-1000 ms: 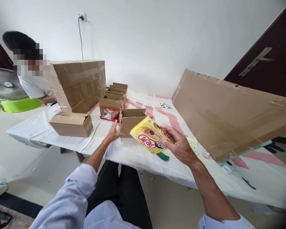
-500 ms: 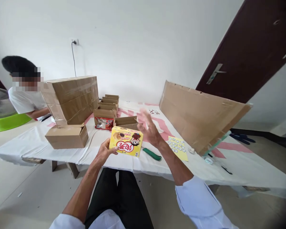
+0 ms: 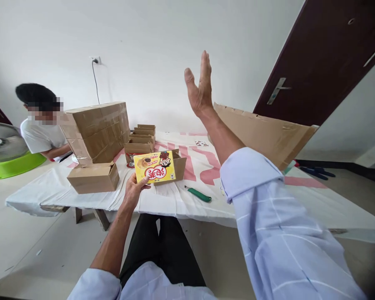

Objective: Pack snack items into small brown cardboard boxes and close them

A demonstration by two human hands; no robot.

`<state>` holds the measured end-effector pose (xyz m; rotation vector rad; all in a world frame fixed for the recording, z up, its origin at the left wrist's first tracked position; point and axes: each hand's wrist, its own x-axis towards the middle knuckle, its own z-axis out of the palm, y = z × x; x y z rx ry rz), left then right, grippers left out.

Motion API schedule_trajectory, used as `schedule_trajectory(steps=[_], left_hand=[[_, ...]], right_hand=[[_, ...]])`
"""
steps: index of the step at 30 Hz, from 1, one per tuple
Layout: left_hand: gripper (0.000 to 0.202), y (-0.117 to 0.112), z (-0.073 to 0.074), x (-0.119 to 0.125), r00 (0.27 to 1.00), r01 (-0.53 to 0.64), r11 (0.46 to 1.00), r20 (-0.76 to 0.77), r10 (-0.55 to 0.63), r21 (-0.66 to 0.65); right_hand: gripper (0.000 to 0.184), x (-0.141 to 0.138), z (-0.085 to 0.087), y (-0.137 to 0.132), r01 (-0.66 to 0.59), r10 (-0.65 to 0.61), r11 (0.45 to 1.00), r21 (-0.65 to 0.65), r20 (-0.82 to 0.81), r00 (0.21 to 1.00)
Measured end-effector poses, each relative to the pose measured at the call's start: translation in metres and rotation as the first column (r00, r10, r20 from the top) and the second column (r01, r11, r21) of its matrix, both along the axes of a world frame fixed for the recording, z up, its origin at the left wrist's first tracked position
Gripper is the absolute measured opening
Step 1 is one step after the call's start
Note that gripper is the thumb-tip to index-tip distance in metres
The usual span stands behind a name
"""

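Observation:
In my left hand (image 3: pixel 135 189) is a yellow snack box (image 3: pixel 154 167) with red lettering and a cartoon figure, gripped at its lower left corner above the table's front part. My right hand (image 3: pixel 201 88) is raised high against the white wall, fingers stretched out and holding nothing. Behind the yellow box stands an open cardboard box (image 3: pixel 180 164), partly covered by it. A red snack packet (image 3: pixel 130 160) shows only in part to its left. The green-handled cutter (image 3: pixel 199 194) lies on the cloth to the right of the yellow box.
Several open cardboard boxes (image 3: pixel 139 143) stand in a row farther back. At left are a closed small carton (image 3: pixel 93 178) and a large taped carton (image 3: pixel 96 131). A big cardboard sheet (image 3: pixel 265 133) leans at right. A person (image 3: pixel 43 133) sits at left beside a fan (image 3: pixel 1 143).
My right hand has risen from beside the yellow box to high in front of the wall. My left hand has moved the yellow box slightly left and up.

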<state>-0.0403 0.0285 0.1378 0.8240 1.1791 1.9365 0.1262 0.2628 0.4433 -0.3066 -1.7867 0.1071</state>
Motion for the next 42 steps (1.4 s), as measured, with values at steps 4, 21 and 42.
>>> schedule_trajectory(steps=[4, 21, 42], left_hand=[[0.075, -0.005, 0.002, -0.001, 1.000, -0.017, 1.000, 0.008, 0.017, 0.014], [0.096, -0.035, -0.003, -0.073, 0.974, -0.140, 0.984, -0.193, 0.117, -0.112], [0.077, -0.046, -0.047, -0.019, 0.973, -0.184, 0.982, 0.132, 0.187, -0.034]], right_hand=[[0.090, 0.015, -0.099, -0.074, -0.098, 0.102, 0.993, -0.063, 0.070, 0.992], [0.067, -0.010, -0.325, -0.123, -0.386, 0.469, 0.443, -0.809, -0.158, 0.869], [0.092, -0.011, -0.362, -0.148, -0.473, 0.515, 0.234, -0.849, -0.304, 0.801]])
